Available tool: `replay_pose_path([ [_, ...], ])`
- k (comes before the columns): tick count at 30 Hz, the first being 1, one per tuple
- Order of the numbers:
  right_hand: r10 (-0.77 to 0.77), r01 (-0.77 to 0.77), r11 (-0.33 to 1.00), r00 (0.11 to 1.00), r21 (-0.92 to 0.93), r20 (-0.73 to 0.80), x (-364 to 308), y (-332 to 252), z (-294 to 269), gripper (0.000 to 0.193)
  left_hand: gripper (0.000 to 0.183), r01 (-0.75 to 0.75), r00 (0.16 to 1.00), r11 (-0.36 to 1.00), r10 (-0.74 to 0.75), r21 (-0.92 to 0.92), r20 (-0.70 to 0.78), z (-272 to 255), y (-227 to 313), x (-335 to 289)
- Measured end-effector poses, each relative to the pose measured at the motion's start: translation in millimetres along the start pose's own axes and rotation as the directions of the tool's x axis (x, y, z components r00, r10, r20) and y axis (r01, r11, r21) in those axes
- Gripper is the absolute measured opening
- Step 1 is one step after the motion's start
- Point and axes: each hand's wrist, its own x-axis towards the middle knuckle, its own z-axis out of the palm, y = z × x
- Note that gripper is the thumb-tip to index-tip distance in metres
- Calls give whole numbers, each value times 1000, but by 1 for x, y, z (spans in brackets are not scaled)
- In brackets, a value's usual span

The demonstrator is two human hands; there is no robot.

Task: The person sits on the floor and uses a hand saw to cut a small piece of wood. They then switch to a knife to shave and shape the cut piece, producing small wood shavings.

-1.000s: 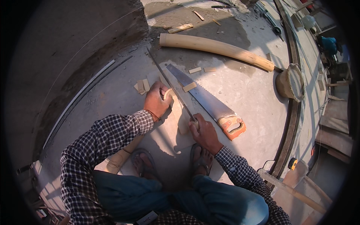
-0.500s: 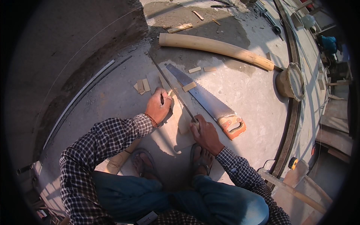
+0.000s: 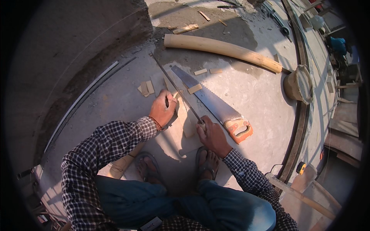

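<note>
Your left hand [image 3: 162, 111] has crept a little farther up the pale wooden strip [image 3: 185, 119] on the concrete floor [image 3: 250, 96], pressing it flat, grip closed on a pencil. Your right hand [image 3: 212, 136] stays wrapped around the thin metal blade [image 3: 178, 89], slanting across the strip beside the orange-handled handsaw [image 3: 216, 104]

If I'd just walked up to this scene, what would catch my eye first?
Probably the handsaw with an orange handle lying on the concrete floor just beyond the right hand. That hand grips a long thin metal blade over a small wooden piece, which the left hand steadies. Farther off lies a long curved pale log.
</note>
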Motion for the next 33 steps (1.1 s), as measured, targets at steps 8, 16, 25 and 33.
replay_pose_path([
  [8, -23, 34, 991, 996, 126, -88, 1, -16, -11, 33, 43, -46, 994, 996, 54, 79, -95, -13, -5, -5],
  [16, 90, -86, 994, 993, -67, 73, 2, 19, 18, 33, 43, -49, 999, 991, 51, 128, -14, -15, -32, -6],
  [25, 49, -44, 994, 998, -102, 44, -5, 19, 20, 35, 40, -67, 997, 981, 61, 182, 38, -11, -7, 0],
  [33, 119, -113, 988, 992, -105, 50, -10, 8, 27, 34, 40, -5, 1000, 978, 2, 208, 16, -11, 12, 9],
])
